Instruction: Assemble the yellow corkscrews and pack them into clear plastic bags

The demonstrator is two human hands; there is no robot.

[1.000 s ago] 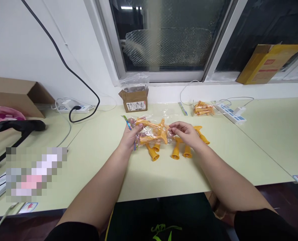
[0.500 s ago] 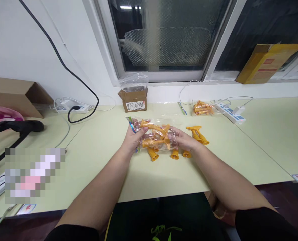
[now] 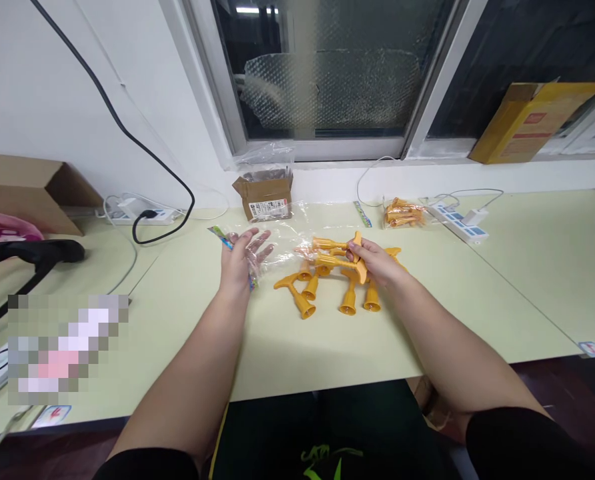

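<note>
A clear plastic bag (image 3: 287, 241) with a blue-green strip at its left end stretches between my hands. My left hand (image 3: 242, 257) is at that end, its fingers spread and seen through the film. My right hand (image 3: 375, 263) is closed on yellow T-handled pieces (image 3: 360, 257), whose cup ends point left toward the bag. Whether those ends are still inside the film is hard to tell. Below on the table lie several more yellow pieces (image 3: 302, 303), with flared cups facing me. One is partly hidden behind my right hand.
A small open carton (image 3: 269, 200) stands by the wall. Behind on the right are a bag of orange pieces (image 3: 404, 213), a power strip (image 3: 457, 222) and a coloured strip (image 3: 363, 215). A black cable (image 3: 122, 127) hangs at the left, above another power strip (image 3: 160, 217).
My left hand has moved left and spread its fingers. Yellow pieces that were inside the bag are now gripped in my right hand, and more of the loose ones show.
</note>
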